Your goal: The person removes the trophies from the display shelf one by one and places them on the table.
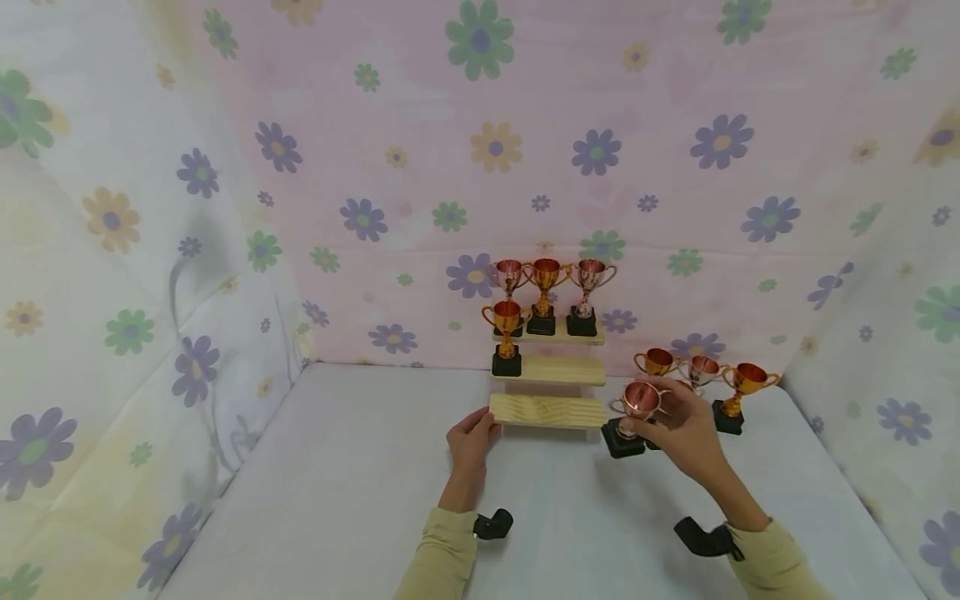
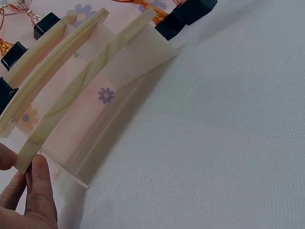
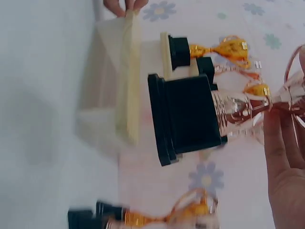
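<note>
A small three-step display shelf with pale wooden boards stands on the white table. My left hand pinches the left end of its lowest board, thumb above and fingers beneath in the left wrist view. Just right of that board, my right hand holds a rose-gold trophy cup in the air. Its black base hangs slightly tilted. Three trophies, with a gold one in the middle, stand on the top board. Another gold trophy occupies the middle board's left end.
More trophies stand on the table right of the shelf, including a gold one and a rose-gold one, partly behind my right hand. Flower-printed cloth hangs behind and along both sides of the table.
</note>
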`<state>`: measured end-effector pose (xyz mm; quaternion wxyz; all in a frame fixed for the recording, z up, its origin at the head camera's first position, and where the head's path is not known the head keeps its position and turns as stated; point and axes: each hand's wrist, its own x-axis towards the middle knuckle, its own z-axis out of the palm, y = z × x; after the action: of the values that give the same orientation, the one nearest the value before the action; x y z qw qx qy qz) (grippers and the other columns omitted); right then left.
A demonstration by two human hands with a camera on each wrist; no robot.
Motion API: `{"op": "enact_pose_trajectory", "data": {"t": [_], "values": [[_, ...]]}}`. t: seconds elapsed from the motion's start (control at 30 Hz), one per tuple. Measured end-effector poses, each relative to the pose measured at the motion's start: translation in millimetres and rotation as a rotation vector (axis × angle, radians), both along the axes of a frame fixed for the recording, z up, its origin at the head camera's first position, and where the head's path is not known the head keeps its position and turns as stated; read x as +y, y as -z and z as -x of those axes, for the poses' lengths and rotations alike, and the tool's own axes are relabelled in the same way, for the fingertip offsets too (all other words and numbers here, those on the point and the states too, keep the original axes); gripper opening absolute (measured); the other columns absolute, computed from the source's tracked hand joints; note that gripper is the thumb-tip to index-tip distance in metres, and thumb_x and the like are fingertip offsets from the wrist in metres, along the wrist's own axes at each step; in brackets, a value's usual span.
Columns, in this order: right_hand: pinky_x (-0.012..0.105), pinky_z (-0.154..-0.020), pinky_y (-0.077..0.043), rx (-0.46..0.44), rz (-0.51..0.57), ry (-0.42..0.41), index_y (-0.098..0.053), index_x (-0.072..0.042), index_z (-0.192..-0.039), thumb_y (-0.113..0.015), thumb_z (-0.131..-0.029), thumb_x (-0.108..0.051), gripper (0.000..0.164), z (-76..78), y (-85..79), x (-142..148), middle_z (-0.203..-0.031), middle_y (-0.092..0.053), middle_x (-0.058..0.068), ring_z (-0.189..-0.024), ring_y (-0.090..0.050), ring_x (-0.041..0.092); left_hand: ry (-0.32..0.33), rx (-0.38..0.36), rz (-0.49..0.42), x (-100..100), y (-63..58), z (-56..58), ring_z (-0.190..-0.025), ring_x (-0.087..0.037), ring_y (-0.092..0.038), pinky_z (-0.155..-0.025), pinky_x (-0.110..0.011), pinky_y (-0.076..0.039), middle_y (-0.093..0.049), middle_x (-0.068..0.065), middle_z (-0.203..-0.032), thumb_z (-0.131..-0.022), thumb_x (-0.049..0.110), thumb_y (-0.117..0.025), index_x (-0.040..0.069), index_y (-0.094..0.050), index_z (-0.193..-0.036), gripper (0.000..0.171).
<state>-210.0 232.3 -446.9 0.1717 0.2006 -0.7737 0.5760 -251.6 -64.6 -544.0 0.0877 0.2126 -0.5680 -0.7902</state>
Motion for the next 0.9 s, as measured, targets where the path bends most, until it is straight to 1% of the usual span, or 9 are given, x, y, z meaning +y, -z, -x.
{"op": "enact_pose_trajectory", "data": {"t": [0.13, 0.2, 0.3, 0.4, 0.5, 0.63, 0.8, 0.9], "values": [[0.012, -0.082, -0.056, -0.03, -0.046, 0.035, -0.058, 0.01, -0.127, -0.081, -0.075, 0.015, 0.057, -19.4, 5.6, 30.9, -0.11, -0.066, -0.019, -0.096, -0.066, -0.002, -0.008, -0.009, 0.004, 0.1, 1.7, 2.2, -0.087, -0.015, -0.07, -0.083, -0.028, -0.062, -0.066, -0.025, -0.116, -0.096, 0.002, -0.063, -0.01, -0.067, -0.12, 0.027], [0.01, -0.081, -0.055, -0.054, -0.076, 0.081, -0.057, 0.011, -0.127, -0.081, -0.075, 0.015, 0.058, -26.2, 11.4, 46.0, -0.109, -0.065, -0.021, -0.095, -0.065, -0.004, -0.01, -0.012, 0.0, 0.1, 2.6, 3.7, -0.087, -0.015, -0.07, -0.083, -0.028, -0.062, -0.066, -0.024, -0.116, -0.096, 0.002, -0.064, -0.01, -0.067, -0.12, 0.027], [0.009, -0.078, -0.055, -0.099, -0.125, 0.147, -0.055, 0.011, -0.128, -0.082, -0.077, 0.011, 0.058, -33.4, 21.8, 69.6, -0.108, -0.062, -0.024, -0.094, -0.063, -0.006, -0.011, -0.014, -0.001, 0.3, 3.8, 5.1, -0.087, -0.015, -0.07, -0.083, -0.028, -0.062, -0.066, -0.025, -0.116, -0.096, 0.002, -0.064, -0.01, -0.067, -0.119, 0.027], [0.009, -0.075, -0.056, -0.15, -0.149, 0.195, -0.055, 0.009, -0.13, -0.083, -0.079, 0.007, 0.058, -36.6, 31.3, 91.9, -0.109, -0.06, -0.027, -0.094, -0.062, -0.009, -0.012, -0.022, 0.0, 0.4, 4.2, 5.0, -0.086, -0.015, -0.07, -0.083, -0.029, -0.062, -0.066, -0.024, -0.115, -0.096, 0.002, -0.064, -0.01, -0.068, -0.119, 0.027], [0.01, -0.074, -0.057, -0.169, -0.144, 0.215, -0.054, 0.009, -0.131, -0.081, -0.08, 0.007, 0.057, -34.6, 38.2, 110.3, -0.111, -0.059, -0.027, -0.095, -0.062, -0.01, -0.019, -0.034, 0.003, -0.2, 3.7, 3.8, -0.086, -0.015, -0.07, -0.083, -0.028, -0.062, -0.066, -0.024, -0.116, -0.096, 0.002, -0.064, -0.009, -0.068, -0.119, 0.026], [0.009, -0.075, -0.056, -0.168, -0.139, 0.226, -0.053, 0.009, -0.133, -0.079, -0.082, 0.008, 0.058, -27.5, 43.1, 127.3, -0.115, -0.057, -0.026, -0.098, -0.061, -0.011, -0.02, -0.033, 0.008, -0.6, 2.0, 3.1, -0.086, -0.014, -0.069, -0.083, -0.028, -0.062, -0.066, -0.024, -0.116, -0.096, 0.003, -0.064, -0.009, -0.068, -0.119, 0.026], [0.007, -0.075, -0.054, -0.197, -0.127, 0.255, -0.055, 0.003, -0.135, -0.08, -0.085, 0.002, 0.056, -16.6, 49.9, 138.7, -0.115, -0.055, -0.029, -0.098, -0.058, -0.014, -0.017, -0.026, 0.001, 0.2, 2.0, 4.2, -0.086, -0.015, -0.069, -0.085, -0.03, -0.062, -0.067, -0.024, -0.115, -0.095, 0.002, -0.065, -0.009, -0.068, -0.119, 0.026], [0.006, -0.075, -0.054, -0.216, -0.142, 0.289, -0.054, 0.004, -0.135, -0.081, -0.085, -0.003, 0.056, -10.1, 55.1, 142.2, -0.111, -0.054, -0.031, -0.097, -0.056, -0.017, -0.017, -0.027, 0.006, 0.8, 3.5, 4.9, -0.087, -0.015, -0.07, -0.085, -0.03, -0.062, -0.067, -0.024, -0.116, -0.096, 0.002, -0.064, -0.009, -0.068, -0.119, 0.026]]}}
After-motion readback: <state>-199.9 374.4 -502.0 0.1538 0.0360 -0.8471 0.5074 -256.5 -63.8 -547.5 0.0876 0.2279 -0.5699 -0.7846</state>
